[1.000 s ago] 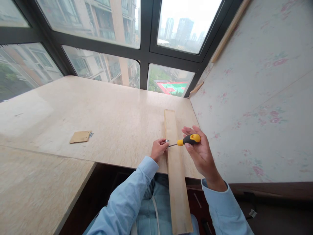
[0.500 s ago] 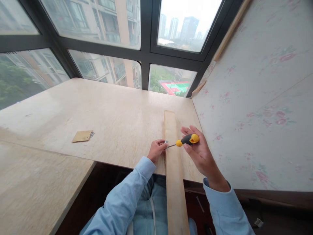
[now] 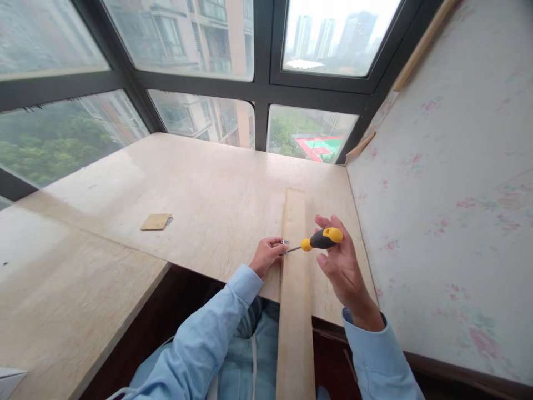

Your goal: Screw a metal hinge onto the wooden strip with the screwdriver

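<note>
My left hand [image 3: 268, 256] is closed at the left edge of a long wooden plank [image 3: 295, 311], its fingertips pinching a small metal bracket [image 3: 285, 248] against the wood. My right hand [image 3: 342, 266] loosely cradles the yellow-and-black handle of a screwdriver [image 3: 322, 239], with the fingers spread above and the thumb below. The thin shaft points left, and its tip meets the bracket by my left fingertips. Any screw under the tip is too small to make out. The plank lies lengthwise, its near end reaching over the edge toward my lap.
On the pale stone-look sill [image 3: 216, 183], a small tan plate [image 3: 155, 221] lies with several screws [image 3: 169, 220] beside it. Dark-framed windows [image 3: 261, 66] rise behind. A flowered wall [image 3: 449, 222] bounds the right side. A dark gap [image 3: 175, 294] opens below the ledge at left.
The camera view has turned slightly left. My right fingers and thumb have spread a little wider around the screwdriver handle. My left hand stays at the bracket.
</note>
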### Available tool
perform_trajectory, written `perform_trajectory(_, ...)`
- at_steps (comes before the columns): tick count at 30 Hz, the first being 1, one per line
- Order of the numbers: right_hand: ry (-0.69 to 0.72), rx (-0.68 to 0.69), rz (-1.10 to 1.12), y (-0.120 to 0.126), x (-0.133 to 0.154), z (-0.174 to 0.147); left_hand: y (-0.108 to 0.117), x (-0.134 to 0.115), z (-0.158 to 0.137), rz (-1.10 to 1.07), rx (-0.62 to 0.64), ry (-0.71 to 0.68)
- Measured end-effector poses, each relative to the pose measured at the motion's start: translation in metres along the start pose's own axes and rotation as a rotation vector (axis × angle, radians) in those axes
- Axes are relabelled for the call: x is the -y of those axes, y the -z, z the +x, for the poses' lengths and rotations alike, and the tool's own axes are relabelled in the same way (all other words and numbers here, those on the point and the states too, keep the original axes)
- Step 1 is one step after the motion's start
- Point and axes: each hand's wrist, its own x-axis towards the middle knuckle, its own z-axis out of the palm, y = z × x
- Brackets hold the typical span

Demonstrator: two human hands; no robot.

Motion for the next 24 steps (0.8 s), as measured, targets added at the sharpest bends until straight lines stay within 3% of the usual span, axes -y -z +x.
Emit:
perform_trajectory(5,0.007,0.012,0.035,0.0,-0.004,-0.002,-0.003,-0.004,-0.003,-0.034,-0.037,-0.006)
perform_trajectory(12,0.114,-0.172,-0.309,0.003,-0.011,0.01,-0.004,-0.004,-0.004,-0.035,-0.066,-0.004)
perform_trajectory(19,0.021,0.011,0.06,-0.007,0.008,0.006,-0.001,0.002,0.0,-0.035,-0.021,-0.013)
perform_trajectory(24,-0.058,-0.071,-0.018,-0.007,0.012,-0.004,-0.001,0.003,0.0,-0.025,-0.02,-0.017)
